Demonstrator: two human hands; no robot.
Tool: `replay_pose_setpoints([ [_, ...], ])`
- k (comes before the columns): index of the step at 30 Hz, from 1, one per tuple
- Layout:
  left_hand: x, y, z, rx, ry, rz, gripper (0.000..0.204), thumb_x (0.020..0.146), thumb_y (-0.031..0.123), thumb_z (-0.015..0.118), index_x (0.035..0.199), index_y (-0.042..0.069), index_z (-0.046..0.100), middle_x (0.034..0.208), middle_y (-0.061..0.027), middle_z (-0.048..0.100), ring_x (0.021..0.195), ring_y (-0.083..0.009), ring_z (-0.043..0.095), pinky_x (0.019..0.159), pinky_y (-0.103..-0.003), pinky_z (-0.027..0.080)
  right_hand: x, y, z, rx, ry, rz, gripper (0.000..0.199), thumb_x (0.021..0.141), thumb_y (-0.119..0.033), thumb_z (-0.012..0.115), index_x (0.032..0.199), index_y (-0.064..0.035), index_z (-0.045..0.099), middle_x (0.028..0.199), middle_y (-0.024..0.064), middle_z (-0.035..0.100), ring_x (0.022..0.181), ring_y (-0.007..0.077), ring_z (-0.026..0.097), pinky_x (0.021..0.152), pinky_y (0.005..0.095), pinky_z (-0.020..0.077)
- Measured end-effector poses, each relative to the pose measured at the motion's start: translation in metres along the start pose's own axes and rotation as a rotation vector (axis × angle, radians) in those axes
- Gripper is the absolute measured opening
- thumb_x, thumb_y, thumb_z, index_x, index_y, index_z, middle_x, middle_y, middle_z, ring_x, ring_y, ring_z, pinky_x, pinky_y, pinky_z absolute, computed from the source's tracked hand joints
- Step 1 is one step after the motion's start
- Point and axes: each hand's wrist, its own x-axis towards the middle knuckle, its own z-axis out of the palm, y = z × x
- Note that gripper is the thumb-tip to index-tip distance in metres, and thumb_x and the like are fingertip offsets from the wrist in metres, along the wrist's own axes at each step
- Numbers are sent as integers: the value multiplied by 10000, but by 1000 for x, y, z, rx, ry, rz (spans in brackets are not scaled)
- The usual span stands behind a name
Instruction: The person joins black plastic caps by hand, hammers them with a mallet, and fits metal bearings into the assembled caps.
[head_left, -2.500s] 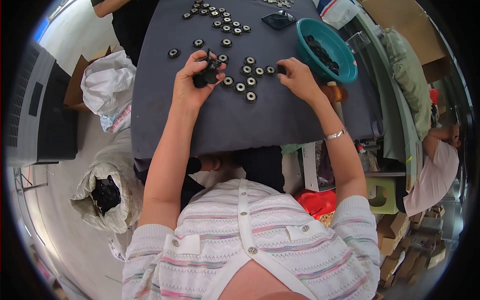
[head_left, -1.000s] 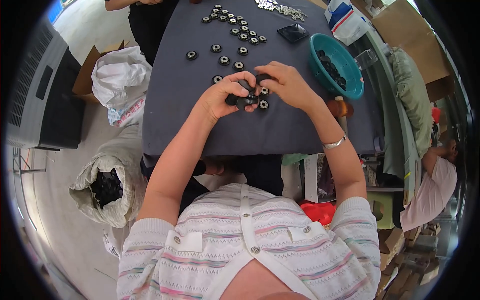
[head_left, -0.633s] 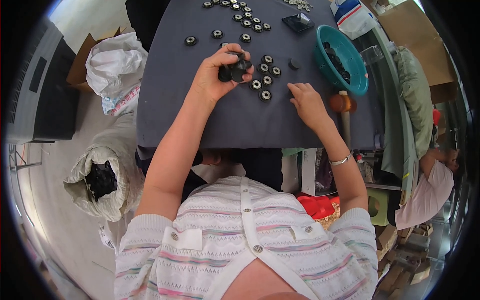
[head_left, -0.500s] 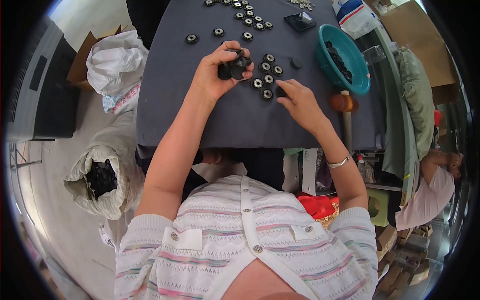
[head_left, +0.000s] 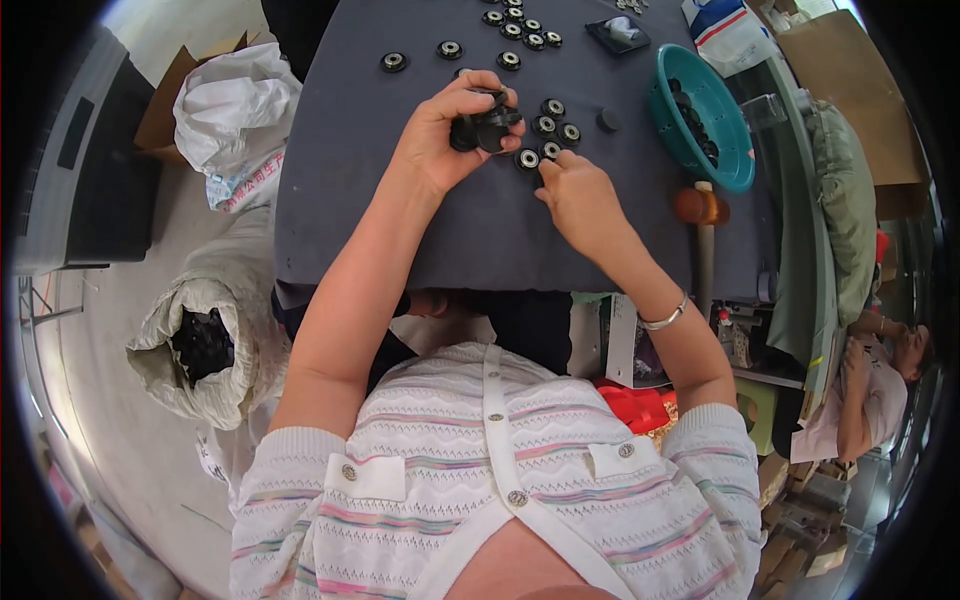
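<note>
The left hand is clamped on a stack of black wheels. The right hand, fingers together, pinches a loose wheel on the worktop just beside it. Several wheels lie ungathered beyond both hands, so much is left.

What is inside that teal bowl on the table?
The teal bowl holds a few small dark pieces along its inner side, like the black wheels lying on the table. Its rim hides part of the inside.

Upper centre, we see matt dark cloth on the table, black wheels with shiny metal centres, and a glossy teal plastic bowl.
</note>
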Motion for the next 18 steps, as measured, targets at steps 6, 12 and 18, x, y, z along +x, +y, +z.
replay_pose_setpoints([
  [6,-2,1,-5,6,-24,-6,212,733,64,617,941,59,573,934,-139,571,785,-319,528,654,-384,433,-7,0,1,-3,57,33,179,751,-122,693,852,-15,590,861,148,570,854,326,595,740,413,490],
  [12,-10,-3,2,-7,-9,-53,195,765,66,603,955,68,563,899,-141,572,749,-324,559,620,-395,458,-42,38,-9,-166,35,260,298,756,-176,706,993,-17,618,941,146,595,898,319,598,783,401,495],
  [18,-32,-32,18,90,140,-103,158,802,103,615,945,75,554,868,-103,607,731,-259,604,598,-387,480,-34,-28,-38,547,323,168,284,789,-171,685,1013,-10,618,912,152,600,801,308,607,704,400,496],
])
